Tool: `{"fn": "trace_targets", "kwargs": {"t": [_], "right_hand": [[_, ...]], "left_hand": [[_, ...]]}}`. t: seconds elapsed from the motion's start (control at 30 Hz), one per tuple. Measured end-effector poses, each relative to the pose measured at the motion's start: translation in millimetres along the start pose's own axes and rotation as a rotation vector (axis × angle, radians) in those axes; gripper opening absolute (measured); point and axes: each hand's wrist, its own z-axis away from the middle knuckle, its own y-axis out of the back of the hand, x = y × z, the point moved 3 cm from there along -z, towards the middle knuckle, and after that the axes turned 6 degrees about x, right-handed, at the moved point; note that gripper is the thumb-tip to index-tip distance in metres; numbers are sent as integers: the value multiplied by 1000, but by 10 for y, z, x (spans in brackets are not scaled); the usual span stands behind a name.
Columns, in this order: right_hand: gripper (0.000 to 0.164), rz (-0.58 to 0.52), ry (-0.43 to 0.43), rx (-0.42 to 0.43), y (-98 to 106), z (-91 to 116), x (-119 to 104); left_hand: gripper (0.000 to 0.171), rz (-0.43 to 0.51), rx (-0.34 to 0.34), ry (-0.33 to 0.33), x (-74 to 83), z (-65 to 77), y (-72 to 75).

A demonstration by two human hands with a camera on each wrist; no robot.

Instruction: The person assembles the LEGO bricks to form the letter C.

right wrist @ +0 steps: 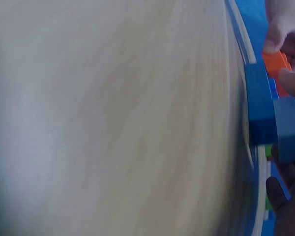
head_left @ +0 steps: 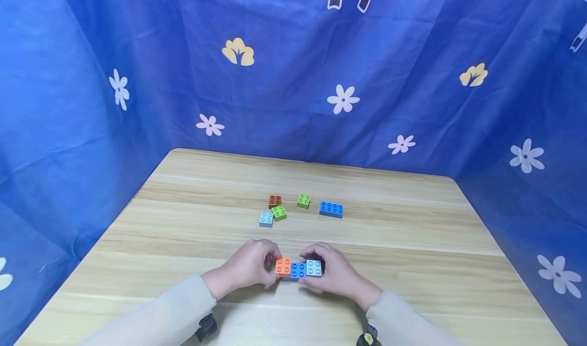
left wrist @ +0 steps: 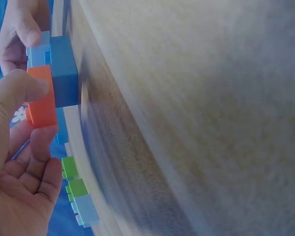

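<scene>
Pinching org brick [head_left: 283, 267], sleeves [head_left: 158, 316] headcam only

Pale wood-grain table [head_left: 412, 229], blue cloth backdrop [head_left: 284, 86] — printed white flowers [head_left: 343, 100], yellow bushes [head_left: 237, 49]

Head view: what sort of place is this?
Probably a makeshift tabletop work or filming booth: blue cloth curtains printed with white flowers surround three sides of a pale wood-grain table, where the person's left hand grips an orange square plastic toy brick.
</scene>
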Motion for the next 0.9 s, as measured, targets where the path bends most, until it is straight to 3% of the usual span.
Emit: {"fn": "trace_targets", "kwargs": {"t": [0.33, 0.53, 0.9], "right_hand": [[47, -45, 45, 57, -208, -82, -57], [40, -31, 58, 87, -221, -93, -93], [38, -76, -3, 74, -237, -102, -97]], "left_hand": [[28, 2, 7, -10, 13, 1, -1], [29, -2, 4, -12, 16, 7, -4], [37, 67, -44, -15, -92, 56, 12]]}}
